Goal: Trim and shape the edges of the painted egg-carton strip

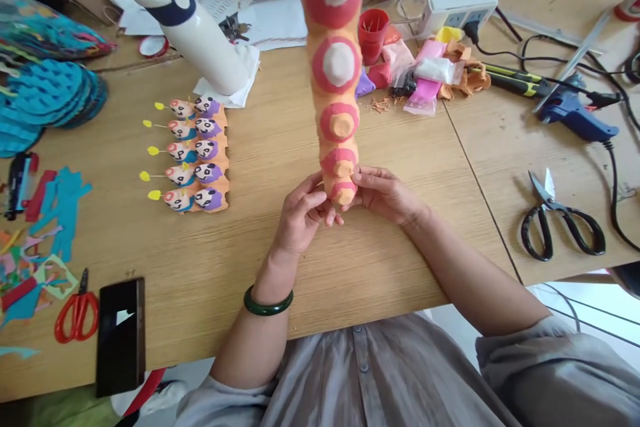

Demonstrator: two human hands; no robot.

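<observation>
my left hand (300,215) and right hand (387,195) gripping a bumpy orange strip (340,121), top cropped off, red cup (373,47) of skinny sticks (373,16) way back from bench's (265,147) near edge

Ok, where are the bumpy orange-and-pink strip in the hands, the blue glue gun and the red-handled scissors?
Bumpy orange-and-pink strip (338,65): head view, on its second white-topped bump from the top.
Blue glue gun (576,113): head view, on its body.
Red-handled scissors (80,303): head view, near where the handles meet.
</observation>
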